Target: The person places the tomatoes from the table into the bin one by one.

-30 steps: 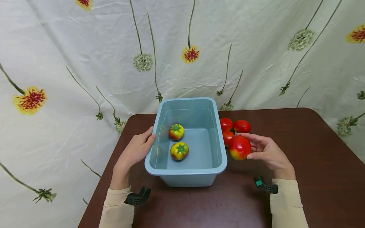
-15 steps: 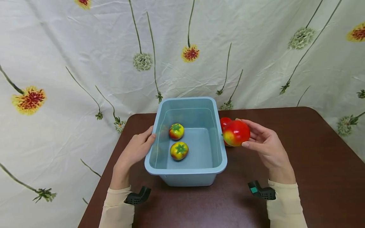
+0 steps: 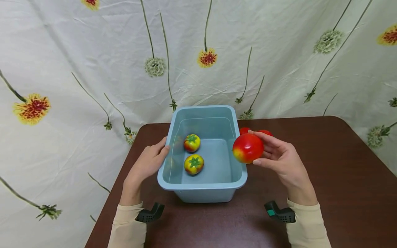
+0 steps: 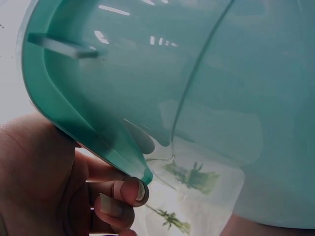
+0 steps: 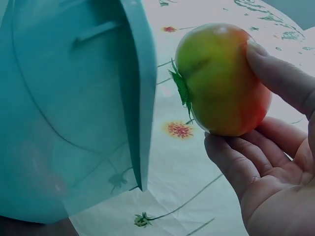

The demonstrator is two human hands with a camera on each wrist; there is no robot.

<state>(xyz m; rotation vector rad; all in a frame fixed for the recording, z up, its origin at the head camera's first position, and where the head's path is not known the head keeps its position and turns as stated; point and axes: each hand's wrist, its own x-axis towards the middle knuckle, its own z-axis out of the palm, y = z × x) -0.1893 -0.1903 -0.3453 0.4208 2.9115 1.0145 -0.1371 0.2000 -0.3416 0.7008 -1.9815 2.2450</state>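
Observation:
A pale blue plastic basin (image 3: 202,186) stands in the middle of the table. My left hand (image 3: 149,160) grips its left rim; the left wrist view shows the fingers (image 4: 115,204) curled under the edge. Between the thumb and fingertips of my right hand (image 3: 283,162) is a red and yellow tomato (image 3: 247,148), held up at the basin's right rim. In the right wrist view its green leafy top (image 5: 182,88) faces the basin. Inside, toward the left, lie two yellow-red tomatoes, one farther back (image 3: 192,143) and one nearer (image 3: 193,164).
Red tomatoes lie on the table just right of the basin, one farther back (image 3: 244,130) and another beside it (image 3: 266,132), partly hidden by the right hand and held tomato. The dark brown table (image 3: 335,165) meets a flowered white cloth (image 3: 279,69) behind.
My right hand has lifted the tomato from beside the red ones and moved it left to the basin's rim. The left hand stays on the basin.

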